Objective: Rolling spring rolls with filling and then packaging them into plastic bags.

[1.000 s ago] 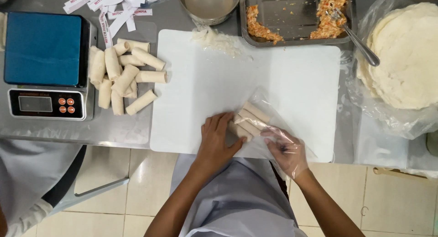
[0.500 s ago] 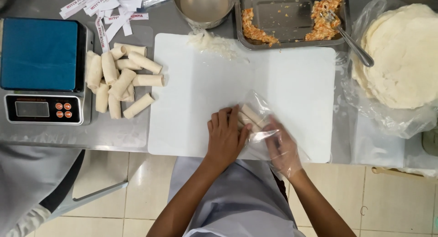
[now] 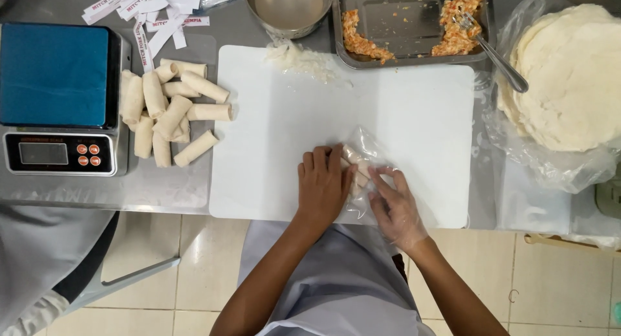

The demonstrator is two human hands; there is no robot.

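White cutting board (image 3: 414, 116) under pale rolls (image 3: 356, 164) in crinkled clear bag (image 3: 369, 145).

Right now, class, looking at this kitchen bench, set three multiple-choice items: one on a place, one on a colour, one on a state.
1. Where is the pile of finished rolls?
A. between the scale and the white board
B. in the metal tray
C. on the wrapper stack

2. What colour is the scale's platform?
A. red
B. blue
C. white

3. What do the left hand and right hand hold?
A. a fork
B. nothing
C. a clear plastic bag with rolls inside

Answers: 1 A, the rolls lie beside the scale, left of the board; 2 B, its top is blue; 3 C, both hands press the bag on the board.
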